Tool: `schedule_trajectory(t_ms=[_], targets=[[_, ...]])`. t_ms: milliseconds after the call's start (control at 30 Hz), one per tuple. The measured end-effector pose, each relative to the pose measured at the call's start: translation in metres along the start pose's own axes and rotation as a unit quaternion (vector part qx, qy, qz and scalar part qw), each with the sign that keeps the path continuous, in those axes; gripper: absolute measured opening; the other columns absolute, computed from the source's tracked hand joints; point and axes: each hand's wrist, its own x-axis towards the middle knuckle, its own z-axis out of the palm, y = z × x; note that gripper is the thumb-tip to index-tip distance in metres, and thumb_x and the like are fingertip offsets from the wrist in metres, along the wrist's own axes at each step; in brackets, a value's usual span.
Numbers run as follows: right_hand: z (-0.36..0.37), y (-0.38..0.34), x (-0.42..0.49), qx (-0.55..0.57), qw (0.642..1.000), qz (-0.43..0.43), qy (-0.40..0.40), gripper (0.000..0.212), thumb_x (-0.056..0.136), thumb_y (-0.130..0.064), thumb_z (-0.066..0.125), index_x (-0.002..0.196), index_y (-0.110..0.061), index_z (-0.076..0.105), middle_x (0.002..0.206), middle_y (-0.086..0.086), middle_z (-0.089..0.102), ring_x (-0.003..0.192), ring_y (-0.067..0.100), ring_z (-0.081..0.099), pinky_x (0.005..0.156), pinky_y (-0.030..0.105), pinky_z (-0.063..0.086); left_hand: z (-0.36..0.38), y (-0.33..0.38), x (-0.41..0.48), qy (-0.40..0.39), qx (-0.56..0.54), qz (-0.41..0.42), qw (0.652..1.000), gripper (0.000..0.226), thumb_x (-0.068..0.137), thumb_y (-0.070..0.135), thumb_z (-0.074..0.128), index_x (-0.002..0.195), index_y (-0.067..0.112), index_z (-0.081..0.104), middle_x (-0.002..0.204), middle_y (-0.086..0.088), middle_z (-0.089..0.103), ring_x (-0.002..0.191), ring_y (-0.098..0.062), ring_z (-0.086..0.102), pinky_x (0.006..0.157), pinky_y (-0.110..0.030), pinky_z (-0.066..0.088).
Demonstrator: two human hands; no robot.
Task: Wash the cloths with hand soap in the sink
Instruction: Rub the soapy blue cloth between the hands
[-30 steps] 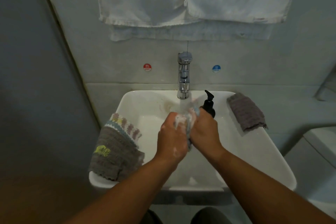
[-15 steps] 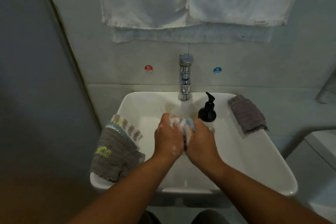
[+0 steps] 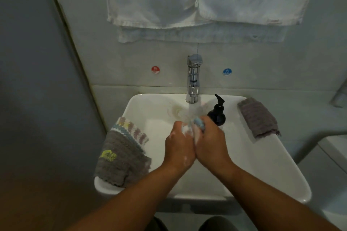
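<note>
One cloth mid-wash, others waiting.
Both the left hand (image 3: pixel 179 148) and right hand (image 3: pixel 210 146) are pinching a soapy cloth (image 3: pixel 189 131) under the running tap (image 3: pixel 193 78); the grey cloths (image 3: pixel 120 159) on the sink (image 3: pixel 272 170) rim seem unwashed.

The left hand (image 3: pixel 179 147) and right hand (image 3: pixel 210 146) slid lower in the frame, pressing together at centre, with less of the soapy cloth (image 3: pixel 193 129) showing between them.

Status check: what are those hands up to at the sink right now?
Left hand and right hand shut on soapy cloth. Under running tap. Nothing in the way.
</note>
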Motion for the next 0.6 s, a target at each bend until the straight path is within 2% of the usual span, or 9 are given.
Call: schedule_trajectory(t_ms=[67, 133, 200, 233, 267, 367, 467, 533, 600], targets=[[-0.003, 0.004, 0.010, -0.020, 0.999, 0.028, 0.017, 0.011, 0.104, -0.020, 0.053, 0.096, -0.015, 0.060, 0.083, -0.006, 0.061, 0.072, 0.002, 0.058, 0.056, 0.005, 0.042, 0.003, 0.001, -0.007, -0.011, -0.018, 0.013, 1.000, 0.020, 0.108, 0.033, 0.039, 0.115, 0.021, 0.054, 0.097, 0.004, 0.064, 0.083, -0.012, 0.065, 0.061, -0.018, 0.054], [-0.002, 0.004, 0.009, -0.062, 0.998, 0.018, -0.009, 0.009, 0.101, -0.016, 0.057, 0.094, -0.012, 0.060, 0.082, -0.007, 0.060, 0.072, 0.007, 0.058, 0.056, 0.005, 0.041, 0.000, 0.002, -0.003, 0.002, -0.029, 0.020, 0.999, 0.018, 0.107, 0.029, 0.040, 0.111, 0.020, 0.055, 0.095, 0.004, 0.064, 0.083, -0.012, 0.065, 0.065, -0.023, 0.057], [0.003, 0.004, -0.003, -0.078, 0.996, -0.018, -0.048, 0.002, 0.097, -0.014, 0.062, 0.096, -0.012, 0.061, 0.085, -0.005, 0.061, 0.077, 0.011, 0.061, 0.065, 0.012, 0.049, -0.008, 0.004, 0.005, 0.021, -0.027, 0.016, 0.999, 0.016, 0.105, 0.024, 0.042, 0.111, 0.018, 0.056, 0.093, 0.005, 0.063, 0.083, -0.011, 0.062, 0.062, -0.017, 0.050], [0.003, 0.001, -0.010, -0.050, 0.997, -0.012, -0.057, 0.002, 0.098, -0.015, 0.061, 0.098, -0.014, 0.060, 0.087, -0.004, 0.063, 0.079, 0.012, 0.064, 0.068, 0.018, 0.055, -0.011, 0.004, 0.008, 0.023, -0.019, 0.012, 0.999, 0.015, 0.104, 0.022, 0.044, 0.112, 0.017, 0.056, 0.094, 0.004, 0.063, 0.084, -0.012, 0.062, 0.060, -0.014, 0.046], [0.003, -0.001, -0.015, -0.013, 0.998, -0.004, -0.058, 0.003, 0.100, -0.018, 0.058, 0.099, -0.015, 0.059, 0.088, -0.003, 0.063, 0.078, 0.010, 0.064, 0.067, 0.017, 0.056, -0.013, 0.003, 0.010, 0.021, -0.011, 0.010, 1.000, 0.016, 0.104, 0.022, 0.045, 0.114, 0.016, 0.056, 0.096, 0.002, 0.063, 0.086, -0.015, 0.062, 0.061, -0.016, 0.046], [-0.001, -0.004, -0.005, 0.017, 1.000, 0.012, -0.005, 0.012, 0.104, -0.019, 0.051, 0.094, -0.016, 0.058, 0.081, -0.006, 0.061, 0.070, 0.004, 0.059, 0.056, 0.007, 0.045, -0.009, 0.005, 0.004, -0.001, -0.005, 0.011, 1.000, 0.017, 0.105, 0.026, 0.043, 0.114, 0.017, 0.055, 0.099, -0.002, 0.065, 0.085, -0.017, 0.062, 0.062, -0.022, 0.049], [-0.002, 0.005, 0.015, -0.024, 0.997, 0.067, 0.006, 0.013, 0.103, -0.020, 0.052, 0.095, -0.015, 0.060, 0.082, -0.006, 0.061, 0.070, 0.003, 0.056, 0.051, 0.007, 0.039, -0.001, 0.006, -0.005, -0.011, -0.016, 0.018, 1.000, 0.018, 0.106, 0.026, 0.040, 0.111, 0.019, 0.055, 0.096, 0.000, 0.065, 0.084, -0.018, 0.064, 0.068, -0.029, 0.058], [0.004, 0.010, 0.012, -0.065, 0.996, 0.048, -0.030, 0.011, 0.101, -0.023, 0.056, 0.096, -0.015, 0.062, 0.085, -0.005, 0.063, 0.071, 0.003, 0.056, 0.053, 0.007, 0.039, -0.004, 0.007, 0.000, 0.008, -0.013, 0.018, 1.000, 0.015, 0.105, 0.022, 0.042, 0.111, 0.017, 0.055, 0.095, 0.002, 0.064, 0.081, -0.014, 0.062, 0.061, -0.015, 0.050], [0.011, 0.007, 0.000, -0.044, 0.998, 0.015, -0.045, 0.010, 0.100, -0.024, 0.057, 0.095, -0.017, 0.062, 0.084, -0.006, 0.064, 0.072, 0.005, 0.060, 0.060, 0.011, 0.045, -0.010, 0.006, 0.011, 0.034, 0.007, 0.004, 0.999, 0.016, 0.105, 0.020, 0.043, 0.115, 0.015, 0.054, 0.098, 0.002, 0.062, 0.085, -0.016, 0.061, 0.060, -0.014, 0.042]])
